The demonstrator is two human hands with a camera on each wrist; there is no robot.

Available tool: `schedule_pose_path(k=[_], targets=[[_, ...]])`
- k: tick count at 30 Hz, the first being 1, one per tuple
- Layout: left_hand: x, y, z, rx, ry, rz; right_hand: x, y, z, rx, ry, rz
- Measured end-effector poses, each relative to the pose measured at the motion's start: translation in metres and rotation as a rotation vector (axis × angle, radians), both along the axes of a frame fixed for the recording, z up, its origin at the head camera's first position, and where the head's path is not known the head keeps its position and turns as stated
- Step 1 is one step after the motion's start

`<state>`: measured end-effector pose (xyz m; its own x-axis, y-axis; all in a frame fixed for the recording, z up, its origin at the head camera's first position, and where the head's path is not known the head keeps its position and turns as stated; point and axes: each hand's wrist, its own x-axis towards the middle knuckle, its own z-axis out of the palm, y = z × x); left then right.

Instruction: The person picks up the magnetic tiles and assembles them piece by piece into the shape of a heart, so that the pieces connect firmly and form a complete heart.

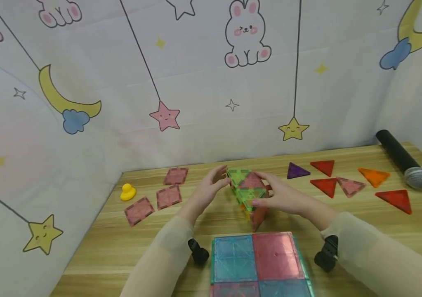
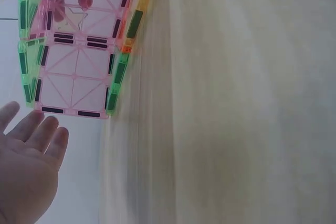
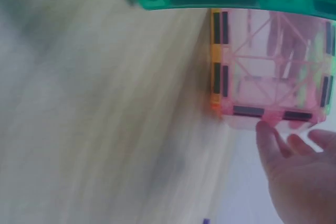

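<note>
In the middle of the table stands a prism-like block of translucent magnetic tiles (image 1: 252, 193). Green and pink triangles form its top. A pink square tile (image 2: 76, 77) makes up part of one side, and another pink square tile (image 3: 275, 61) faces the right wrist camera. My left hand (image 1: 211, 185) is at the block's far left corner, fingers extended; its fingertips (image 2: 49, 124) are close to the pink tile's edge, contact unclear. On the right, my right hand (image 1: 283, 194) spans the block's side with thumb and fingers apart, fingertips (image 3: 264, 128) at a tile edge.
A flat panel of blue and pink square tiles (image 1: 234, 258) lies in front. Pink squares (image 1: 168, 196) and a yellow toy duck (image 1: 127, 192) are left. Red triangles (image 1: 396, 201), a purple triangle (image 1: 298, 170), an orange triangle (image 1: 374, 176) and a microphone (image 1: 404, 159) are right.
</note>
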<state>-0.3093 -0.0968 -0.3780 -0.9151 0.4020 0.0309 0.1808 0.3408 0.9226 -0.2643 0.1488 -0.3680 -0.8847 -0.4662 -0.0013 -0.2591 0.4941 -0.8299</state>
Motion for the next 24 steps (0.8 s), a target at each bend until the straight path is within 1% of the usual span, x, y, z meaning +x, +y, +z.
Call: schedule_pose_path(k=[1, 3, 4, 8, 9, 11, 14, 16, 19, 22, 24], targets=[[-0.001, 0.001, -0.001, 0.007, -0.012, -0.015, 0.001, 0.000, -0.001, -0.025, 0.010, 0.004], [-0.003, 0.001, -0.002, 0.008, -0.013, -0.021, 0.005, -0.001, -0.002, -0.019, 0.053, 0.003], [-0.004, 0.001, -0.002, 0.006, -0.010, -0.017, 0.008, -0.003, -0.003, 0.006, 0.078, -0.002], [-0.003, -0.002, -0.002, 0.003, 0.004, 0.019, 0.017, -0.011, -0.001, 0.175, 0.160, -0.022], [-0.001, -0.003, -0.002, -0.002, 0.009, 0.026, 0.019, -0.011, 0.000, 0.197, 0.165, -0.016], [0.002, -0.007, 0.000, 0.001, 0.020, 0.035, 0.019, -0.010, 0.001, 0.207, 0.173, 0.003], [0.006, -0.014, 0.002, 0.013, 0.019, 0.026, 0.015, 0.001, 0.002, 0.152, 0.148, 0.057], [0.009, -0.019, 0.003, 0.016, 0.009, 0.005, 0.012, 0.012, 0.000, 0.101, 0.110, 0.093], [0.012, -0.026, 0.002, -0.006, -0.012, -0.035, 0.008, 0.026, -0.002, 0.023, 0.038, 0.131], [0.014, -0.030, 0.002, -0.035, -0.034, -0.081, 0.007, 0.035, -0.003, -0.012, 0.007, 0.141], [0.015, -0.030, 0.001, -0.049, -0.065, -0.111, 0.007, 0.036, -0.003, -0.017, -0.004, 0.135]])
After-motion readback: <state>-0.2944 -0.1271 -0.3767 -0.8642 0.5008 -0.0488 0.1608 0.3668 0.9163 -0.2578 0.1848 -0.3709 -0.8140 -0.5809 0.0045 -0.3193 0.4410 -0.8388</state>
